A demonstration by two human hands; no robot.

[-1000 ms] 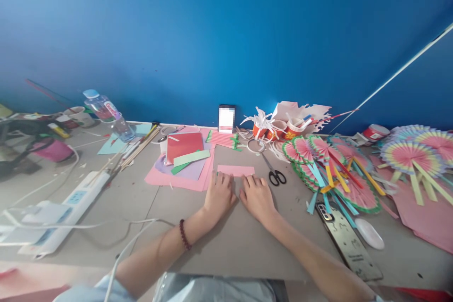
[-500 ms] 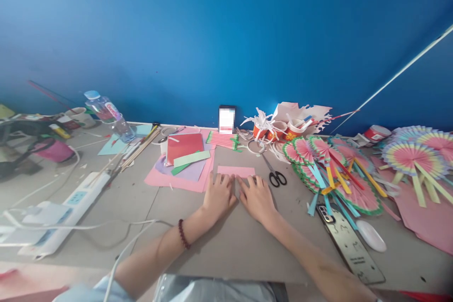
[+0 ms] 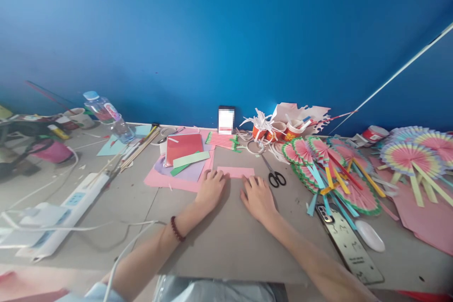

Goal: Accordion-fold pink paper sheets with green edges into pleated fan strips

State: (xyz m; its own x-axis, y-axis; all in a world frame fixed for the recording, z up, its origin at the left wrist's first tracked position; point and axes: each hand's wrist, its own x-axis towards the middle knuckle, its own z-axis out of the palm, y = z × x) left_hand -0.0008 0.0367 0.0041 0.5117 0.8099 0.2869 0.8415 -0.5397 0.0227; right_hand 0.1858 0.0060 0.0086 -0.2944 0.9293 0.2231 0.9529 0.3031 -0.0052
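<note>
A narrow pink paper strip [image 3: 236, 171] lies flat on the grey table in front of me. My left hand [image 3: 211, 189] rests palm down at the strip's left end, its fingertips on or beside the edge. At the right end, my right hand [image 3: 258, 196] lies palm down with fingers apart, the tips touching the strip's near edge. Neither hand grips anything. Black-handled scissors [image 3: 277, 179] lie just right of my right hand. Left of my left hand is a stack of pink and purple sheets [image 3: 155, 179], topped by a red packet [image 3: 184, 148] and a pale green strip [image 3: 191, 158].
Folded paper fans [image 3: 412, 158] cover the right side, near a phone [image 3: 350, 245] and a white mouse [image 3: 370, 236]. Paper cups [image 3: 295, 130] and a small screen [image 3: 226, 120] stand by the blue wall. At left are a power strip [image 3: 71, 212], cables and a tilted bottle [image 3: 109, 115].
My left hand has slid left along the strip, widening the space between my hands. My right hand has barely moved. The strip lies in the same place.
</note>
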